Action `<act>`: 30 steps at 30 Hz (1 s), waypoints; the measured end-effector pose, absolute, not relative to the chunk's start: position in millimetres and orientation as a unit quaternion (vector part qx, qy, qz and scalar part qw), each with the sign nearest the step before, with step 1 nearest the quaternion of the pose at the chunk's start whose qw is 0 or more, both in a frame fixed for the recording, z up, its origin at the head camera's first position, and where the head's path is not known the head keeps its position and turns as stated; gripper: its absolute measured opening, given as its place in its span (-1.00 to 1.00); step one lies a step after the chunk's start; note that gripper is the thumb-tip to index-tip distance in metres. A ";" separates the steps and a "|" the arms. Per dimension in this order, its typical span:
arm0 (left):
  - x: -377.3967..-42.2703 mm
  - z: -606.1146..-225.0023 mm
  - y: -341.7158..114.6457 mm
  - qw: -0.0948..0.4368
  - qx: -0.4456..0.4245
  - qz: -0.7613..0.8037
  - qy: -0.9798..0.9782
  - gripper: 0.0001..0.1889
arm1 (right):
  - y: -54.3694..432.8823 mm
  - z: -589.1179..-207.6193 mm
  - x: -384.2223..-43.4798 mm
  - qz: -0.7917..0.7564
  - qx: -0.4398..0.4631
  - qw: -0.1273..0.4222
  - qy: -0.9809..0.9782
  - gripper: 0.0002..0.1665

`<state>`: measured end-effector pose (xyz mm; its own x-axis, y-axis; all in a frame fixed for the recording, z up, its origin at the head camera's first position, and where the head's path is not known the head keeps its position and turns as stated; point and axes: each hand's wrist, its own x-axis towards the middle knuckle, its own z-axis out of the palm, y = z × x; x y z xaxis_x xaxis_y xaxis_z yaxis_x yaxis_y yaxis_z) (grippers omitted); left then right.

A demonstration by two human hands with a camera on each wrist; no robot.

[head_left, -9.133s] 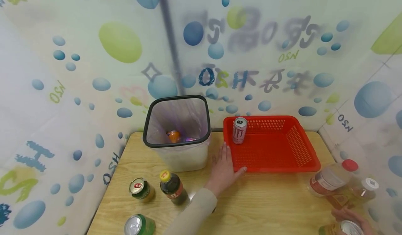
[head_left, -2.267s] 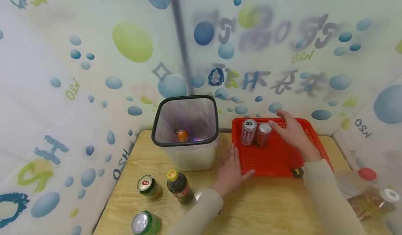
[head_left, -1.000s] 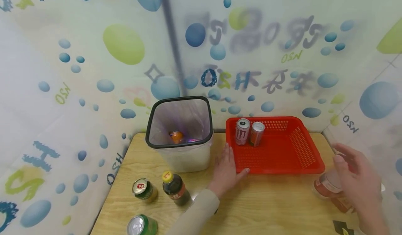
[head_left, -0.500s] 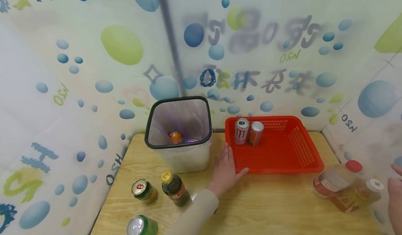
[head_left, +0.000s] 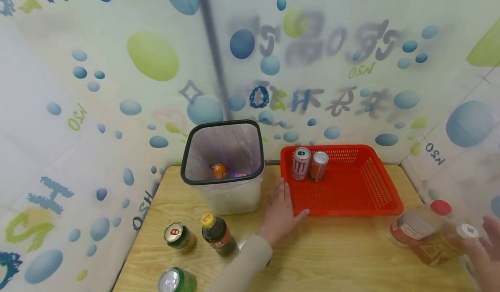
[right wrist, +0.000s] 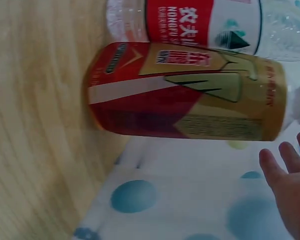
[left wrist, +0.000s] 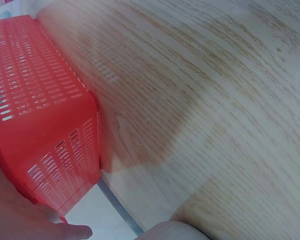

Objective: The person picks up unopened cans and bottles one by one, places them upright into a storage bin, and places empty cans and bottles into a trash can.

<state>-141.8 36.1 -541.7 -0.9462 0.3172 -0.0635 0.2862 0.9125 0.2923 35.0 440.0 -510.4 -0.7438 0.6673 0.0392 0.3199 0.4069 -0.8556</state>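
My left hand [head_left: 279, 214] lies with straight fingers against the left front corner of the red basket [head_left: 343, 210]; the left wrist view shows the fingers along the basket's [left wrist: 40, 130] wall. Two slim cans stand upright inside at the left: a pink one [head_left: 300, 166] and an orange-red one [head_left: 318, 168]. At the right edge my right hand [head_left: 486, 250], partly cut off, is beside the white-capped bottle [head_left: 435, 246]. In the right wrist view its spread fingers [right wrist: 272, 167] are apart from that bottle's gold-and-red label [right wrist: 184, 95]. A red-capped clear bottle [head_left: 416, 224] stands behind it.
A white bin [head_left: 230, 196] with a black rim and liner stands left of the basket, holding an orange can [head_left: 218, 170] and something purple. At the left are a yellow-capped dark bottle [head_left: 218, 235], a green-gold can [head_left: 179, 236] and a green can [head_left: 177, 280]. Patterned walls border the table.
The orange-red can now stands in the basket next to the pink one. My right hand has left the basket, moved off rightward, then come slightly back to the white-capped bottle. The left hand has stayed put.
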 end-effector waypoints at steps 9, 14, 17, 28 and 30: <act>-141.2 -540.2 35.7 0.057 0.156 0.140 0.976 0.16 | 453.2 -542.2 24.1 0.549 -0.163 0.262 -0.776 -0.17; -140.6 -540.2 36.2 0.059 0.154 0.142 0.976 0.16 | 461.5 -546.8 21.6 0.484 -0.151 0.230 -0.831 -0.31; -140.4 -540.4 36.6 0.062 0.151 0.144 0.976 0.16 | 464.1 -548.8 21.0 0.471 -0.160 0.210 -0.842 -0.40; -140.2 -539.0 36.8 0.064 0.149 0.148 0.976 0.16 | 467.1 -554.7 17.8 0.401 -0.249 0.117 -0.874 -0.44; -140.3 -538.9 36.8 0.064 0.149 0.146 0.976 0.16 | 466.4 -554.6 16.2 0.387 -0.262 0.096 -0.879 -0.41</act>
<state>-140.3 36.8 -538.9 -0.9476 0.3090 -0.0809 0.2718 0.9130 0.3041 16.2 466.4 -554.6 -0.8446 0.5344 -0.0330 0.3852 0.5637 -0.7307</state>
